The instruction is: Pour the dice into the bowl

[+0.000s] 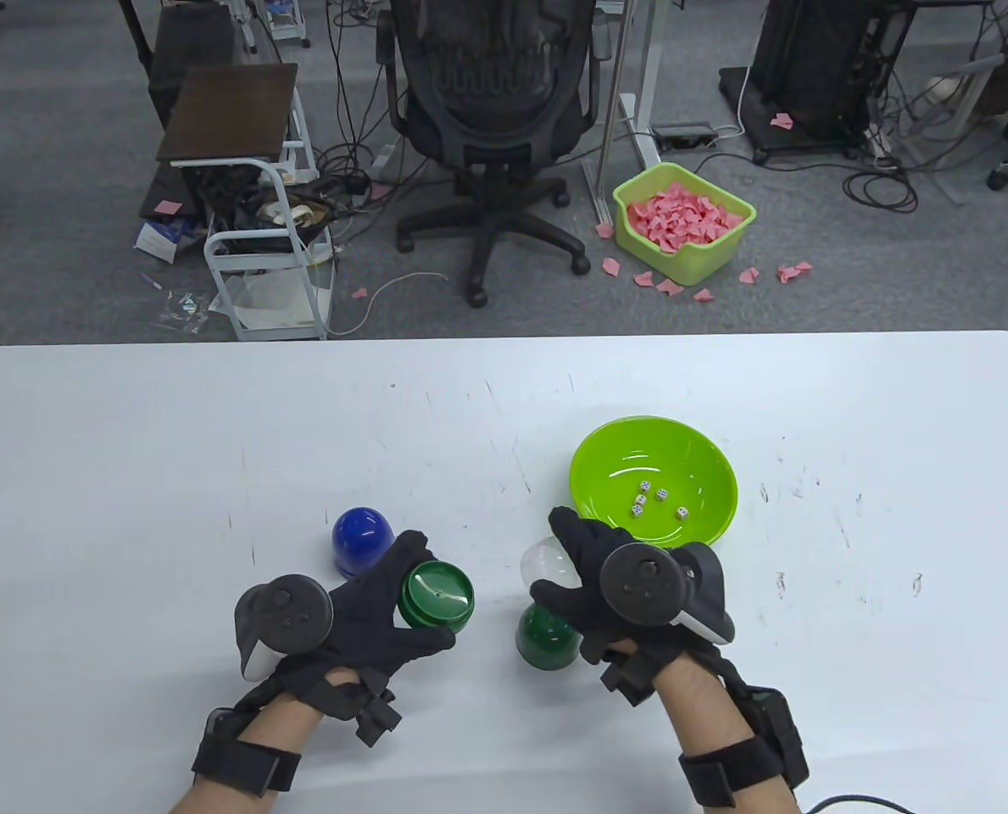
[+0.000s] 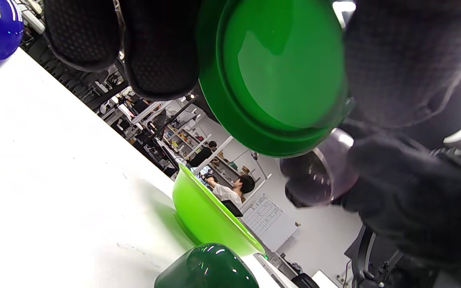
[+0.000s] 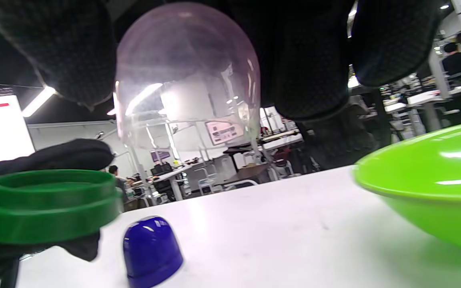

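Holding a green lid (image 1: pixel 437 595) between curled fingers and thumb, the left hand (image 1: pixel 359 606) sits lower left of centre; the right hand (image 1: pixel 609 585) grips a clear dome cup (image 1: pixel 546 564) at centre. Five dice (image 1: pixel 654 498) lie in the lime bowl (image 1: pixel 605 449) at centre right. A blue cup (image 1: pixel 361 538) and a dark green cup (image 1: pixel 542 638) stand on the white table (image 1: pixel 130 441).

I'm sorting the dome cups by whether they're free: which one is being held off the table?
The clear dome cup, gripped in the right hand. The blue dome cup and dark green dome cup stand on the table.
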